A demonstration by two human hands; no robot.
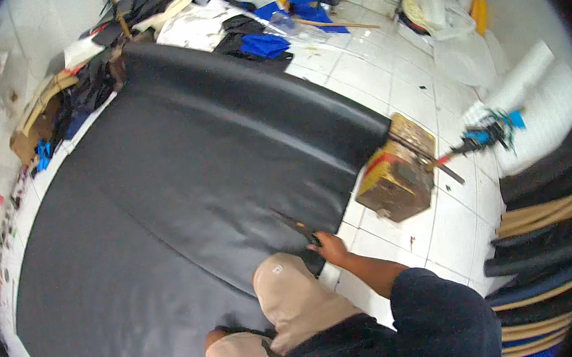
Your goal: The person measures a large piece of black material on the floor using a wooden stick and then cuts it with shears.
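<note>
The right grip (330, 247) is clamping scissors (299, 226) over the black sheet (127, 188). A rusty box (393, 185) is propping the rod (451, 174), maybe keeping the roll (278, 106) up. The left grip is hiding; I can't tell.

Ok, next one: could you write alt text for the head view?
A person's right hand holds scissors over a large black sheet spread on a white tiled floor. The sheet's far part forms a thick roll, a rod jutting from its right end above a worn box.
</note>
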